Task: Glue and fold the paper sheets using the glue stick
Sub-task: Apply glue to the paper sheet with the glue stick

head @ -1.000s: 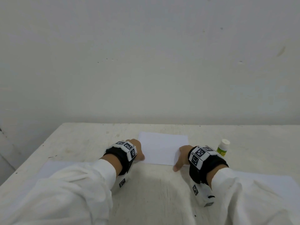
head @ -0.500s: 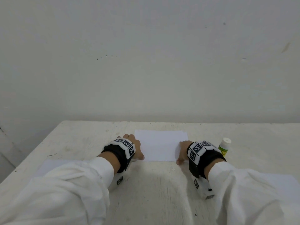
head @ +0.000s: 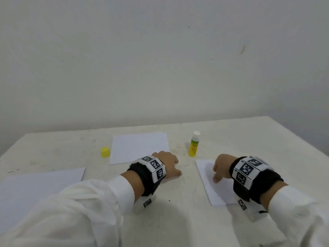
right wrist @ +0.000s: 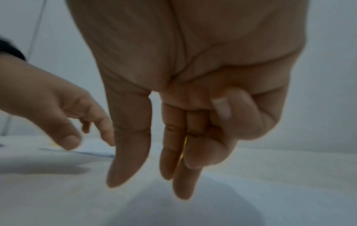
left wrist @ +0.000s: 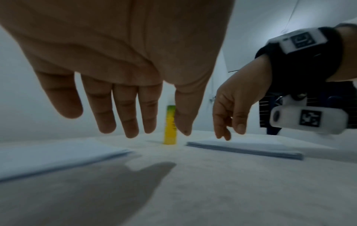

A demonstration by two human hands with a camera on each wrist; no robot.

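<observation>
A white table [head: 231, 132] carries three paper sheets [head: 138, 147], an upright glue stick [head: 194, 146] and a yellow cap [head: 105, 152].

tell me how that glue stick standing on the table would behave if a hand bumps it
The glue stick stands upright, tall and narrow, so it probably tips easily. Its round body would likely roll once down. It looks like light plastic; with its yellow cap off, the exposed end may smear.

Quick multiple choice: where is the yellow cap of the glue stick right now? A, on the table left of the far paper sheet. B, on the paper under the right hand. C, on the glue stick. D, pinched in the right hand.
A: the yellow cap sits on the table just left of the far paper sheet, while the glue stick stands apart, uncapped.
</observation>
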